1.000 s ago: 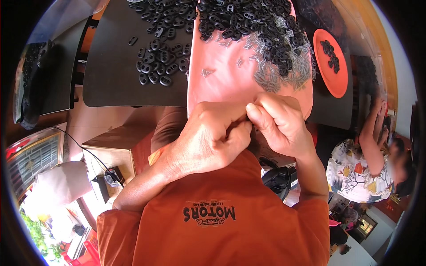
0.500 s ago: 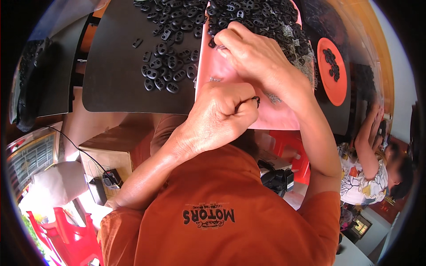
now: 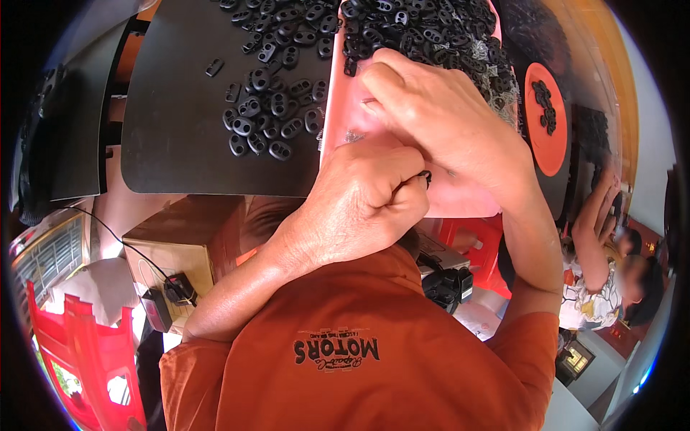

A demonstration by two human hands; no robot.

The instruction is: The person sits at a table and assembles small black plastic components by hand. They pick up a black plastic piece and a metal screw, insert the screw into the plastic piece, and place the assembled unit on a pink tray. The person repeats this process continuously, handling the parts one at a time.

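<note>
My left hand [image 3: 370,190] is closed in a fist over the near edge of a pink tray [image 3: 463,201]. A small black plastic piece [image 3: 425,176], probably part of a cord lock, pokes out by its thumb. My right hand [image 3: 431,104] is bent above the tray, just beyond the left, thumb and fingers pinched together. Whatever it pinches, if anything, is hidden. Beyond it, black two-holed cord locks [image 3: 402,32] are heaped on the tray. Small metal springs [image 3: 503,97] lie along the tray's right side, and a few more springs [image 3: 352,136] rest near my left knuckles.
More black cord locks [image 3: 279,104] are spread over the dark table [image 3: 172,136] left of the tray. An orange plate [image 3: 548,158] with several black pieces stands to the right. Below are a cardboard box [image 3: 172,241] and a red stool [image 3: 90,345]. Another person [image 3: 596,287] sits at far right.
My right hand has drawn back from the heap of cord locks toward my left hand. The left stays closed on the black piece, and the whole view has shifted slightly.
</note>
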